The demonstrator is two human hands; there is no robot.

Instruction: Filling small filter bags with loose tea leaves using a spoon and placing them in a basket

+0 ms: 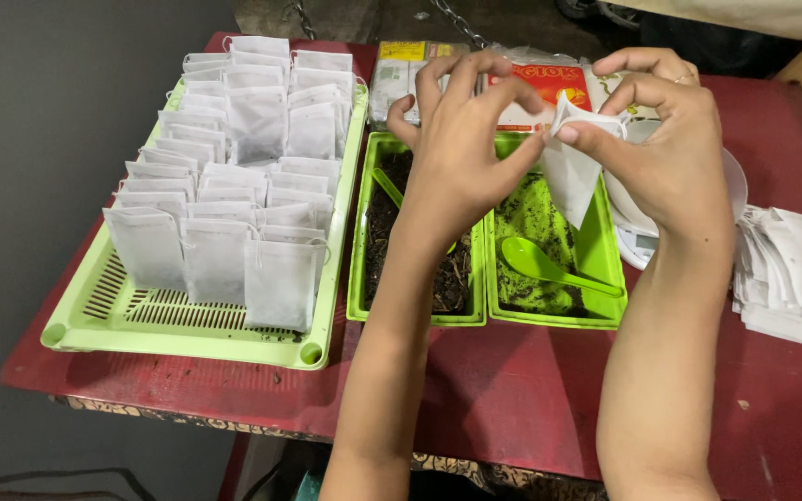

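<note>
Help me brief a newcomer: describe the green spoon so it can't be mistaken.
On the red table sit two small green trays side by side. The green spoon lies in the right tray, bowl to the left, handle to the right. Unlike the scoop half-hidden in the left tray, it lies fully in view.

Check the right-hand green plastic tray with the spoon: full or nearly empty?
Nearly empty: the right-hand green plastic tray shows bare green floor with scattered dark crumbs around the green plastic spoon.
</note>
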